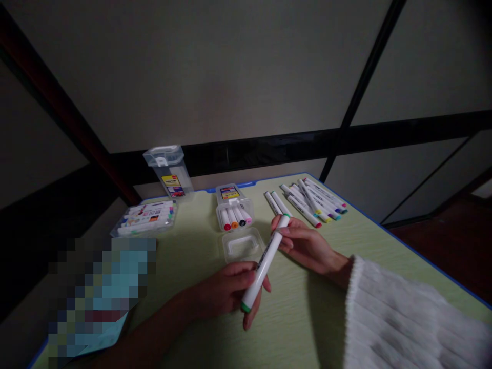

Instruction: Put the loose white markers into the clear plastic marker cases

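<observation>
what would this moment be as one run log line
left hand: holds green-ended marker | right hand: holds same marker | middle box: lid open, markers inside | loose markers: on table

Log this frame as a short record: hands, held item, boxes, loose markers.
held item: white marker, green at both ends
left hand: on its lower end
right hand: gripping its upper end
small box: lying open, red, orange, black and pink marker ends showing
tall box: upright, back left
loose markers: right of small box
</observation>
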The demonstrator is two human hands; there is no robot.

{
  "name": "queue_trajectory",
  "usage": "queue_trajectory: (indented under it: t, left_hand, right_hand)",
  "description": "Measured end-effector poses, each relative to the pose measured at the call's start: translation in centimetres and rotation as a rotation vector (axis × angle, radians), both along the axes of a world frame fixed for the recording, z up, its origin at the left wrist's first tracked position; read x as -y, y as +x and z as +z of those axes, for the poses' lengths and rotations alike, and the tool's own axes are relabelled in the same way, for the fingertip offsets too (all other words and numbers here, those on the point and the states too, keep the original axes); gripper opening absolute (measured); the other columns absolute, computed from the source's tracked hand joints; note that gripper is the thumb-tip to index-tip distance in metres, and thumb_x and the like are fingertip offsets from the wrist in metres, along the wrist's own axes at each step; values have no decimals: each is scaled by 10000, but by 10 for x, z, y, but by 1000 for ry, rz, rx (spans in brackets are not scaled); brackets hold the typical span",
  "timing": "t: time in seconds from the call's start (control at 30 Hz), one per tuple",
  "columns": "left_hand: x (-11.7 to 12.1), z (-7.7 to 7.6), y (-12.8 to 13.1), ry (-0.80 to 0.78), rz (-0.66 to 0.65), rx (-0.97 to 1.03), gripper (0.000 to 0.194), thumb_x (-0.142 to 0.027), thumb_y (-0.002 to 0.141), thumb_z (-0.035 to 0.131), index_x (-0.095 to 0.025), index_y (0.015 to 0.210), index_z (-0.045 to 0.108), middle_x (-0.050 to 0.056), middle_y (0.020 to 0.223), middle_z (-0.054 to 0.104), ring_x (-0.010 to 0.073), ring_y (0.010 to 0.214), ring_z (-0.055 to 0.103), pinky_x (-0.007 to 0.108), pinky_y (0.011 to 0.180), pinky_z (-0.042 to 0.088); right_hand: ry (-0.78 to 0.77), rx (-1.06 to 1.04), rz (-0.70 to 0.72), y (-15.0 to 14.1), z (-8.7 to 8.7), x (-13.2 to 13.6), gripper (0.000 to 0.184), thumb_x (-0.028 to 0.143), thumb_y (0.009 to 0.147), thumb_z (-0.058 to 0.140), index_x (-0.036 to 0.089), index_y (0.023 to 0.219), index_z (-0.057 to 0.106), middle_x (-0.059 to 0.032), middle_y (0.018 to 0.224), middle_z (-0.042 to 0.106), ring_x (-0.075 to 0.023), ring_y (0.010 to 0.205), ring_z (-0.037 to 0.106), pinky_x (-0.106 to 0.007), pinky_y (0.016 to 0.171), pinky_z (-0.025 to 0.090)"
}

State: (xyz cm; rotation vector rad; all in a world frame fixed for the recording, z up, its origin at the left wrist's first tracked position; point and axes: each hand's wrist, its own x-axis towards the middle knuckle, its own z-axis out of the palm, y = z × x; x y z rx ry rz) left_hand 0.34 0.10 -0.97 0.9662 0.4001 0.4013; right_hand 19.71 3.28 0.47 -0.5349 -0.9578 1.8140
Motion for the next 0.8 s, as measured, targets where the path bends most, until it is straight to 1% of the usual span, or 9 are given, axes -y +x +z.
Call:
queue_trajectory:
  t: [0.13, 0.27, 0.43, 0.63, 0.8]
  left_hand:
    - [0, -1, 0, -10, 8, 16, 325, -427, 792, 563, -117, 888, 547, -15, 487, 571, 102, 366, 521, 199, 405, 350]
    - [1, 0, 1, -17, 15, 2, 332, -435, 787, 565, -113, 864, 554, -14, 483, 570, 103, 363, 518, 206, 420, 352]
    - [1, 3, 1, 0, 2, -27, 336, -440, 800, 545, -107, 839, 568, -8, 486, 575, 99, 375, 518, 212, 445, 338]
    - [2, 4, 2, 21, -18, -33, 353, -446, 826, 503, -110, 916, 559, 12, 518, 611, 108, 405, 532, 225, 493, 321]
    - [1, 2, 2, -3, -15, -42, 370, -454, 802, 534, -105, 915, 577, 30, 571, 636, 119, 438, 548, 245, 539, 349]
  right_hand:
    - [-6, -15, 8, 1, 1, 0, 109, 164, 644, 690, 137, 749, 685, 73, 407, 402, -33, 407, 262, -174, 477, 287]
    - [-7, -25, 6, 2, 2, 0, 142, 163, 637, 704, 132, 775, 692, 72, 429, 403, -31, 413, 259, -171, 461, 274]
    - [-6, -20, -2, 1, 3, 0, 128, 176, 633, 720, 132, 749, 691, 68, 418, 406, -35, 422, 277, -171, 458, 265]
    - [4, 3, -21, 0, 2, -1, 135, 214, 623, 747, 132, 708, 682, 75, 401, 405, -31, 411, 262, -170, 453, 253]
    - [23, 23, -21, 0, -1, -1, 166, 241, 628, 755, 127, 692, 653, 77, 418, 406, -30, 415, 249, -169, 433, 223]
